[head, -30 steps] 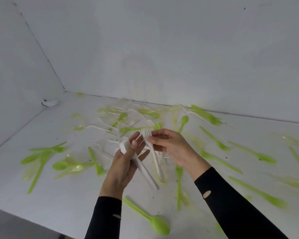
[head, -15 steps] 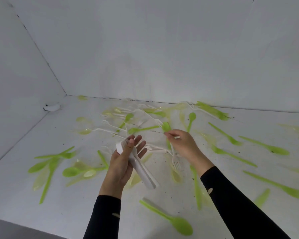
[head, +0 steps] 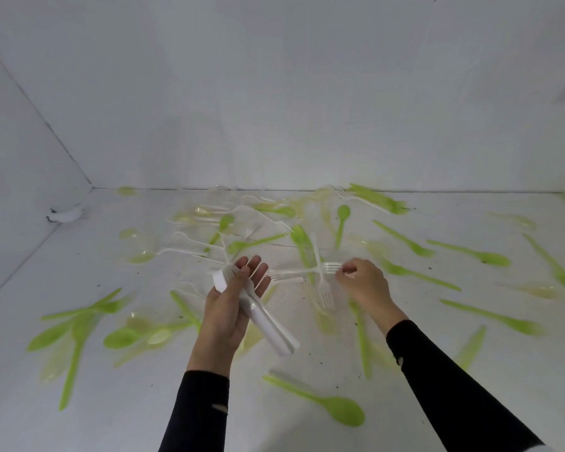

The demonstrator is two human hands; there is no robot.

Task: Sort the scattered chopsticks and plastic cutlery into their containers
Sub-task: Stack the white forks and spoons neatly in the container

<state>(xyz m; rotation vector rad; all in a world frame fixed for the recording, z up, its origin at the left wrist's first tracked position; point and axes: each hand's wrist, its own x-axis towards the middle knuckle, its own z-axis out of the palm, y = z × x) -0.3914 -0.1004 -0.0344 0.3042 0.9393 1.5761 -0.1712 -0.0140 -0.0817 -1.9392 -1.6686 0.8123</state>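
Note:
My left hand (head: 232, 308) holds a stacked bundle of white plastic forks (head: 268, 324), thumb across it, fingers stretched out behind. My right hand (head: 362, 285) is down at the white surface to the right, its fingertips pinching the tines of a white fork (head: 307, 272) that lies flat and points left. Another white fork (head: 321, 282) lies crossed over it. Several more white forks (head: 209, 246) lie just beyond my left hand. No container shows in view.
Green plastic spoons and forks are scattered over the white table (head: 144, 402), for example a spoon (head: 326, 406) near me and others (head: 476, 256) at the right. Pale yellow transparent spoons (head: 157, 337) lie among them. White walls close the back and left.
My right hand has dropped from the bundle to the table on the right and now pinches a loose white fork. My left hand keeps the bundle. The camera has moved closer.

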